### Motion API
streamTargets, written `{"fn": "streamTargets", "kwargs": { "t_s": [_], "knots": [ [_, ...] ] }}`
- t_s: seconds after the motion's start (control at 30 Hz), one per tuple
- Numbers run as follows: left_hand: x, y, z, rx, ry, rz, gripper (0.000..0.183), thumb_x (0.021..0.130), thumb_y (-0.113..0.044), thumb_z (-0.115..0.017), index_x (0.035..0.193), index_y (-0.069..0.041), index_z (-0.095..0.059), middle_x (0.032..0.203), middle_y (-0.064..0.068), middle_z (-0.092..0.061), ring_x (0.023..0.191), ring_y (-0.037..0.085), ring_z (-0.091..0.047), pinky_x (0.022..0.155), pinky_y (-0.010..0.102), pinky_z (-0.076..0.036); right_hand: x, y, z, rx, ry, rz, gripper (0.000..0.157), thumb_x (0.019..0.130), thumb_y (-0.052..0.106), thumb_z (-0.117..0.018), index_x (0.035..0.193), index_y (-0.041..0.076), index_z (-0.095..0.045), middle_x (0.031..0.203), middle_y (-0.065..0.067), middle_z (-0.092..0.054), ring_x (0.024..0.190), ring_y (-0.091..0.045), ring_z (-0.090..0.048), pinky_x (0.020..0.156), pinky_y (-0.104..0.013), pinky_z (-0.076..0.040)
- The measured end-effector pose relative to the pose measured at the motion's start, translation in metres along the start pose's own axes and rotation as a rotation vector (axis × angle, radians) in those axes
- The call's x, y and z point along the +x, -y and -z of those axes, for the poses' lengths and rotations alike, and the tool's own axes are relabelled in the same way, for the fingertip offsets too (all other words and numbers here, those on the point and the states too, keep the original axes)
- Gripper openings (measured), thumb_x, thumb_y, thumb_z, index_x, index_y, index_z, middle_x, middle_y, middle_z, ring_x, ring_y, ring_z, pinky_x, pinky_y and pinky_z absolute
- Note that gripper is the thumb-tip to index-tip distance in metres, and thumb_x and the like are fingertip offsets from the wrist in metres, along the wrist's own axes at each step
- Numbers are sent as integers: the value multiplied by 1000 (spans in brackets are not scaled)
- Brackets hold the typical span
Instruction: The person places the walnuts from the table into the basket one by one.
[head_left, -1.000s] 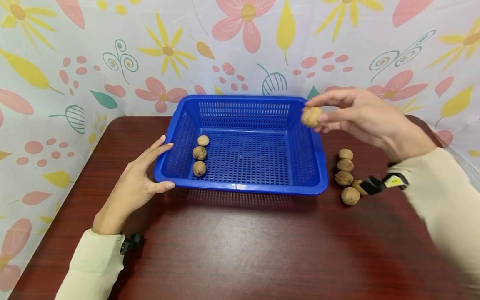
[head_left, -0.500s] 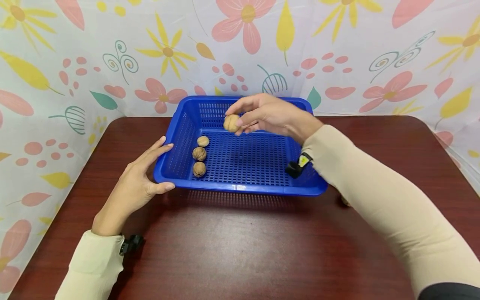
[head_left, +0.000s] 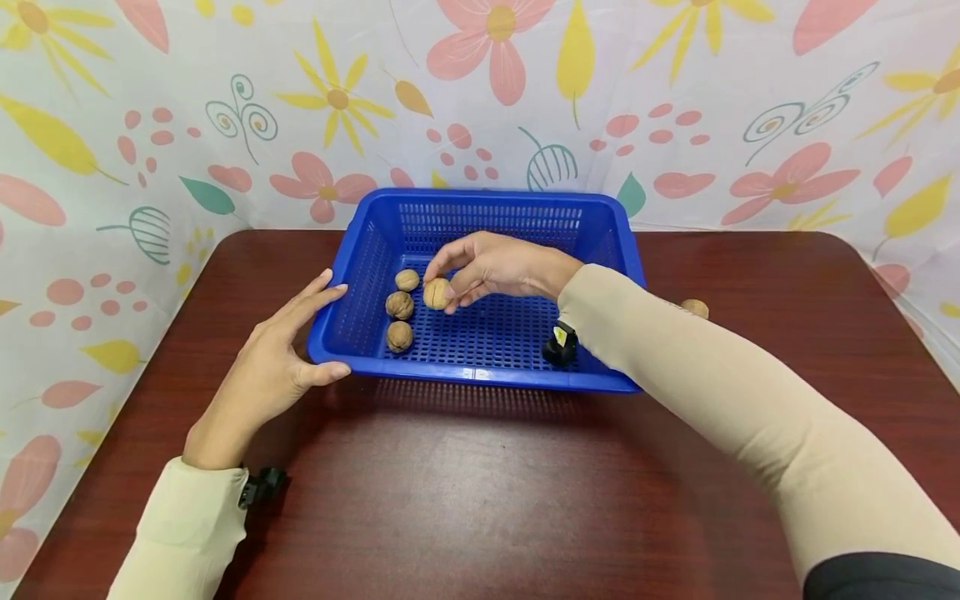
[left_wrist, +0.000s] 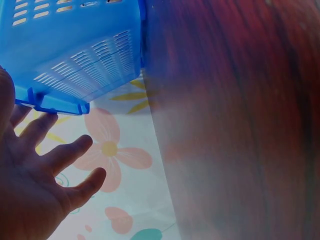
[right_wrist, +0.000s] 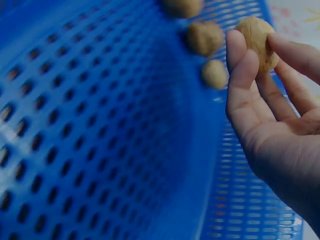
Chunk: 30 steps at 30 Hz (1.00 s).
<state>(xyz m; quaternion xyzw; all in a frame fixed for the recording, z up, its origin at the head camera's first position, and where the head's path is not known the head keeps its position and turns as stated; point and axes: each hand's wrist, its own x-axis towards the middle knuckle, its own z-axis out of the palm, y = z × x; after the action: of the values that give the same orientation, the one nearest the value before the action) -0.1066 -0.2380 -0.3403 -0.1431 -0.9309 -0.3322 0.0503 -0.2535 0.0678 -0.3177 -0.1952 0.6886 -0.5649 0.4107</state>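
Basket of rectangular blue perforated plastic (head_left: 480, 375), with a round, tan, ridged-shelled walnut (head_left: 436, 293) held within its rim.
At far left, a cream sleeve (head_left: 187, 512) leads to the left hand (head_left: 273, 350), whose loosely spread fingers and thumb touch the basket's left end without clasping it; next, three round brown walnuts (head_left: 399, 305) line the basket floor; just right of them, the right hand (head_left: 498, 267) pinches the tan walnut between thumb and fingers; farther right, beyond a beige sleeve (head_left: 712, 383), a partly hidden light-brown walnut (head_left: 696, 307) lies on the glossy reddish-brown wood-grain table (head_left: 450, 508).
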Motion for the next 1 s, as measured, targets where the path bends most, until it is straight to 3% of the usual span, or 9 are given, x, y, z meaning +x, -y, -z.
{"fn": "streamTargets", "kwargs": {
  "t_s": [0.1, 0.27, 0.4, 0.47, 0.63, 0.67, 0.77, 0.87, 1.0],
  "knots": [
    [1, -1, 0, -4, 2, 4, 91, 80, -36, -92, 159, -23, -48, 173, -4, -31, 136, 42, -58, 97, 58, -55, 3, -8, -3, -38, 28, -40, 25, 97, -4, -65, 121, 3, -70, 106, -11, -73, 93, -26, -76, 88, -39, -58],
    [1, -2, 1, -13, 7, 8, 91, 80, -35, -92, 159, -24, -48, 173, -5, -31, 136, 42, -58, 98, 57, -55, 5, -16, -8, -87, 80, -75, 23, 97, -6, -65, 117, 3, -69, 143, -13, -61, 97, -29, -76, 90, -41, -59],
    [1, -1, 0, -1, 2, 9, 91, 80, -35, -92, 158, -25, -48, 172, -6, -32, 135, 41, -59, 97, 33, -56, 7, -20, -10, -111, 105, -85, 25, 96, -8, -64, 118, 1, -68, 153, -14, -53, 94, -28, -76, 86, -38, -60],
    [1, -1, 0, 5, -1, 10, 91, 79, -35, -92, 158, -26, -48, 172, -6, -32, 135, 40, -59, 95, 28, -55, 8, -21, -10, -123, 111, -88, 25, 95, -8, -65, 118, 1, -68, 152, -14, -54, 92, -27, -76, 83, -36, -60],
    [1, -1, -1, 3, 1, 5, 91, 79, -35, -93, 158, -25, -48, 172, -5, -32, 138, 40, -57, 99, 48, -55, 9, -24, -11, -163, 130, -95, 27, 95, -7, -66, 120, 2, -69, 150, -14, -57, 91, -27, -76, 80, -35, -60],
    [1, -2, 0, -1, 2, 7, 92, 78, -35, -93, 158, -25, -49, 172, -5, -32, 139, 40, -57, 99, 48, -55, 9, -24, -11, -169, 133, -95, 27, 95, -6, -66, 121, 2, -69, 150, -13, -57, 92, -27, -76, 80, -35, -60],
    [1, -2, 0, -16, -1, 14, 92, 77, -34, -94, 157, -26, -50, 172, -6, -33, 139, 38, -56, 99, 25, -53, 9, -24, -12, -185, 138, -98, 29, 95, -6, -66, 122, 2, -69, 151, -12, -56, 92, -27, -76, 81, -36, -60],
    [1, -4, 1, -26, -3, 16, 91, 77, -33, -94, 157, -25, -51, 172, -5, -33, 137, 37, -58, 90, 5, -42, 10, -23, -12, -198, 147, -101, 31, 95, -5, -67, 125, 2, -69, 152, -11, -54, 93, -28, -76, 81, -36, -61],
    [0, -3, 2, -37, 1, 12, 91, 78, -32, -94, 157, -24, -50, 172, -4, -33, 133, 38, -60, 86, 1, -39, 11, -22, -12, -214, 160, -108, 35, 95, -5, -66, 129, 1, -67, 152, -10, -55, 93, -28, -76, 83, -37, -61]
  ]
}}
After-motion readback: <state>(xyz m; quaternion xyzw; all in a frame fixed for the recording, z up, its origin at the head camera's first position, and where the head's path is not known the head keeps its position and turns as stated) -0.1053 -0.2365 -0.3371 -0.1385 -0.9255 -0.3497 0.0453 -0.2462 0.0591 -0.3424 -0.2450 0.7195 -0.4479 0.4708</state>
